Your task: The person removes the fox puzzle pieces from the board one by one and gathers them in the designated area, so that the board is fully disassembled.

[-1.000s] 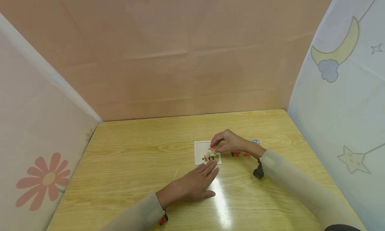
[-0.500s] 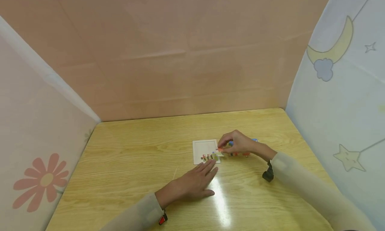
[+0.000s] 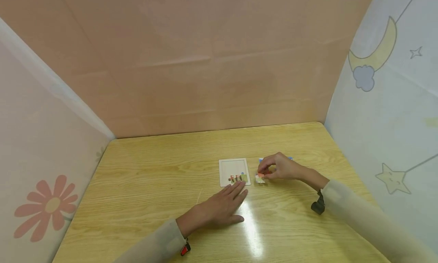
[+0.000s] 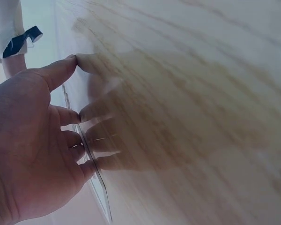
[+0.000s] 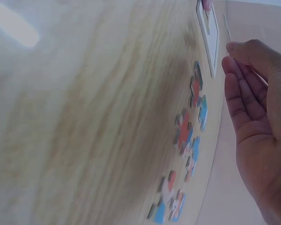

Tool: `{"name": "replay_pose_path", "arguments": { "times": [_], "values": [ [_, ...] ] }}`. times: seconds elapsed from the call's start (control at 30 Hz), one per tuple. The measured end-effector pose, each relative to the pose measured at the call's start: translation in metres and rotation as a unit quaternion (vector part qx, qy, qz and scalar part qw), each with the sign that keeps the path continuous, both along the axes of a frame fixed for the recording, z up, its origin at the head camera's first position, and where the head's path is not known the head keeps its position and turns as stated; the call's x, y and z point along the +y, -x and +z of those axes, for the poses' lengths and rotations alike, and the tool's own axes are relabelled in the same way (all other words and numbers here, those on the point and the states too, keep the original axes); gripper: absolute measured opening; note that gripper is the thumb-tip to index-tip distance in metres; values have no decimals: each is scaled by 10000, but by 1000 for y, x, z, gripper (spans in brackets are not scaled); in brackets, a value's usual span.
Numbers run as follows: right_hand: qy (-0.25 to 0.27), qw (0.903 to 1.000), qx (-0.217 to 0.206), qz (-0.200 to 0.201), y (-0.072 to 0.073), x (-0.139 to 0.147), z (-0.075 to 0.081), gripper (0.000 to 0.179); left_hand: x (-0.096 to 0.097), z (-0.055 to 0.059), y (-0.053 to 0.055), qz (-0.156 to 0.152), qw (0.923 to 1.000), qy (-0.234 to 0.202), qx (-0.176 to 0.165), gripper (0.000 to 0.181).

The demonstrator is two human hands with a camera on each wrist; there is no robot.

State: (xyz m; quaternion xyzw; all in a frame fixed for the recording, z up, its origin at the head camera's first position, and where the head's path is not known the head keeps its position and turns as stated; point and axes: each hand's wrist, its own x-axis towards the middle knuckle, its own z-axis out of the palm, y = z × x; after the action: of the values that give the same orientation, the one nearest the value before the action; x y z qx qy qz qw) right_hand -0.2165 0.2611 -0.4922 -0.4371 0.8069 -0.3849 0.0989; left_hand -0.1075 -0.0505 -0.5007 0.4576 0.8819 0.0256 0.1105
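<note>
A white puzzle tray (image 3: 233, 167) lies on the table, with a few joined jigsaw pieces (image 3: 236, 178) along its near side. My left hand (image 3: 222, 206) lies flat, its extended fingertips right at the tray's near edge. In the left wrist view, the left hand's fingers (image 4: 70, 138) reach that edge. To the right of the tray, my right hand (image 3: 281, 168) pinches a white and orange jigsaw piece (image 3: 260, 179) between thumb and fingers. That piece shows nearly edge-on as a thin sliver (image 5: 226, 28) in the right wrist view.
Several loose red and blue jigsaw pieces (image 5: 183, 131) lie on the table beneath the right hand, partly hidden by it in the head view. The wooden table (image 3: 154, 179) is bounded by a pinkish back wall (image 3: 205, 84) and printed side walls.
My right hand has moved rightward off the tray, carrying the pinched jigsaw piece to beside the tray's right edge. My left hand stays at the near edge.
</note>
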Motion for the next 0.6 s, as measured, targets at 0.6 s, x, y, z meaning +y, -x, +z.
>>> {"name": "replay_pose_path", "arguments": {
  "times": [0.6],
  "values": [
    [-142, 9960, 755, -460, -22, 21, -17, 13, 1, -7, 2, 21, 9999, 74, 102, 84]
  ]
}}
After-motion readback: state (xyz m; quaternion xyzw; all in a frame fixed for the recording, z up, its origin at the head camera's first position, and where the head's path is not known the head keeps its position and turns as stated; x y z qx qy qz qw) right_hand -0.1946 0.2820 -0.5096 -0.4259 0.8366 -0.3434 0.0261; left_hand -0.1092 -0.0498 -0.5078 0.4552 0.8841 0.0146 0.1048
